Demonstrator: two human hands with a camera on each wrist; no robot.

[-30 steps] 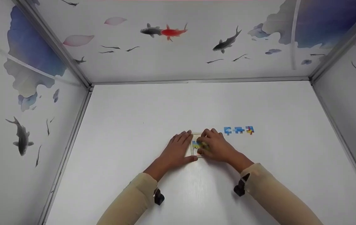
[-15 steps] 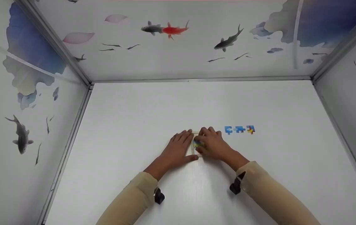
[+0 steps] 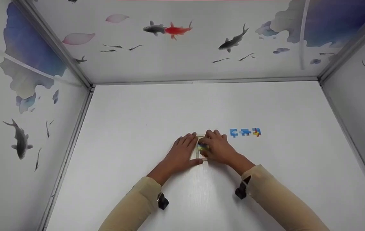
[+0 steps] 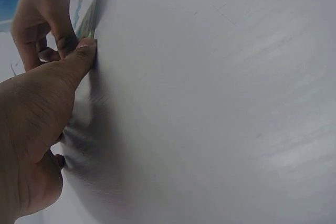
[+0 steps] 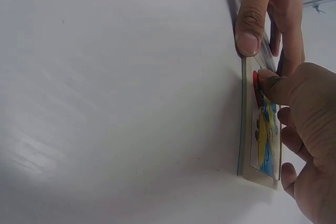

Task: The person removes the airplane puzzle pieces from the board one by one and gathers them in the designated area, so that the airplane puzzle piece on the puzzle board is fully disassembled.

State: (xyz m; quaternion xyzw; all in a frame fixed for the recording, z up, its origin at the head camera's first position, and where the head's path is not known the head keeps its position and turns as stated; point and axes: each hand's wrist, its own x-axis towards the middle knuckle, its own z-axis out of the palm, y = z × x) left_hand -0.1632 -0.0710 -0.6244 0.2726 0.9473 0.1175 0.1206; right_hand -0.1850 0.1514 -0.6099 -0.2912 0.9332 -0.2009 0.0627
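Observation:
A small pale puzzle tray [image 3: 197, 153] lies flat on the table between both hands. Along its left edge rests my left hand [image 3: 179, 153], fingers straight, its thumb at the near corner. My right hand [image 3: 221, 148] bends over the tray, thumb and fingertips pinching a jigsaw piece [image 3: 203, 146] inside it and covering much of it. In the right wrist view, yellow, blue and red puzzle pieces [image 5: 266, 135] show within the rim, with the right thumb at their left-hand end. The left wrist view shows the left thumb [image 4: 84, 51] against the tray's edge.
To the right behind the tray, three loose jigsaw pieces lie in a row: a blue one [image 3: 233, 132], another blue one [image 3: 245, 132] and one with red and yellow [image 3: 256, 132]. Walls with painted fish [image 3: 177, 30] enclose the white table [image 3: 131, 112] at the back and sides.
My right hand has shifted slightly left over the tray, bringing the pinched piece toward the tray's left side; over the last half second it barely moves. The left hand stays put.

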